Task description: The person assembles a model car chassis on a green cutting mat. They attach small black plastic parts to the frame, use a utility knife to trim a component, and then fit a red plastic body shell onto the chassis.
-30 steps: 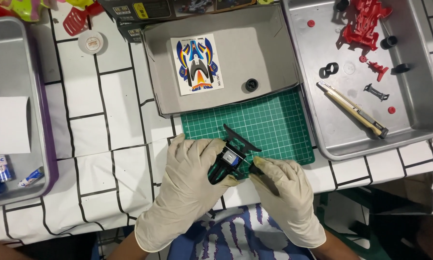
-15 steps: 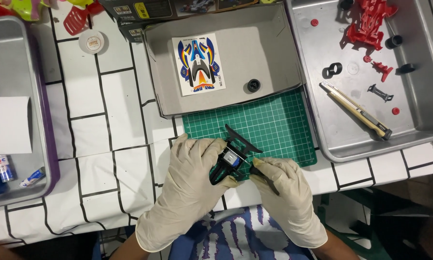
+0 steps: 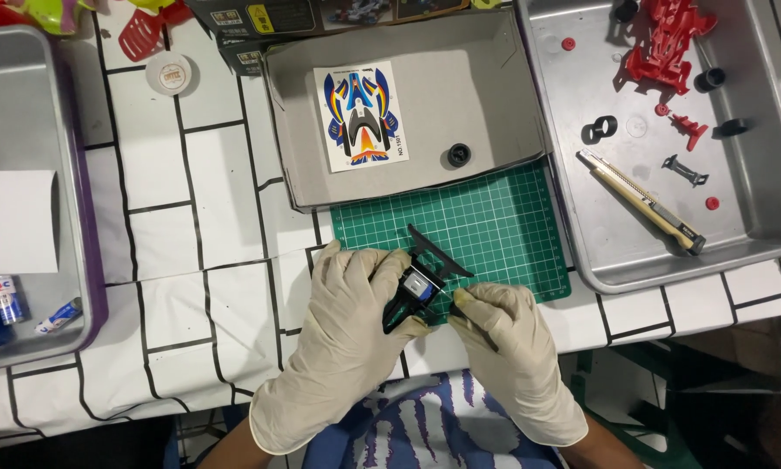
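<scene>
Nothing has moved: both gloved hands grip the black chassis (image 3: 418,282).

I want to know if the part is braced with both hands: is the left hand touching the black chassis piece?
Touching. The head view shows the left hand wrapped against the black chassis piece, fingers on its side with no gap.
</scene>
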